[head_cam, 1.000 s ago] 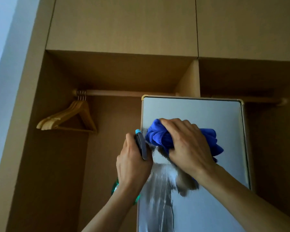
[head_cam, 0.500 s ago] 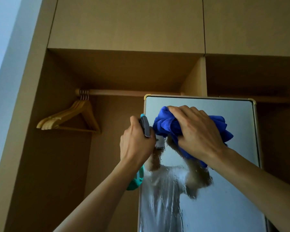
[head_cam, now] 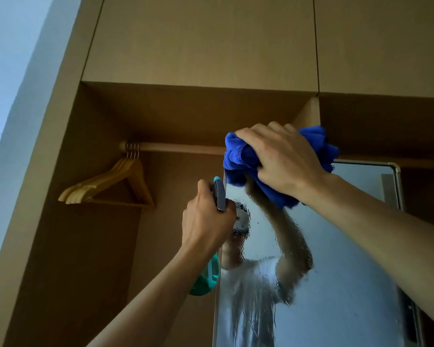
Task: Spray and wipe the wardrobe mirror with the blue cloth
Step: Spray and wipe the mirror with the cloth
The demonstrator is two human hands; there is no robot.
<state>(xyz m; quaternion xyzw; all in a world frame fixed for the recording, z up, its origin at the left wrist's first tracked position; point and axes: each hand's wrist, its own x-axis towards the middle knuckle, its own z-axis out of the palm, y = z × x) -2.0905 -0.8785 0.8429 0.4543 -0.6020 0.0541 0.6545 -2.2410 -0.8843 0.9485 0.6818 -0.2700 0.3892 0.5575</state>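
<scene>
The wardrobe mirror [head_cam: 348, 246] stands in the right half of the view, with a metal frame and wet streaks and droplets on the glass. My right hand [head_cam: 283, 161] presses a bunched blue cloth [head_cam: 238, 156] against the mirror's top left corner. My left hand [head_cam: 206, 219] grips a spray bottle [head_cam: 219, 194] at the mirror's left edge. Its grey trigger head sticks up above my fist and its teal body [head_cam: 206, 281] hangs below my wrist. A reflection of the person shows in the wet glass.
The open wooden wardrobe has a hanging rail [head_cam: 176, 147] with wooden hangers [head_cam: 113, 181] at the left. Closed upper cupboard doors [head_cam: 198, 41] lie above. A vertical divider panel [head_cam: 308, 113] stands behind the mirror's top. A pale wall [head_cam: 15, 71] lies at far left.
My right hand has slid the blue cloth upward to the mirror's top left corner. My left hand with the bottle has stayed at the left edge. My view has tilted upward.
</scene>
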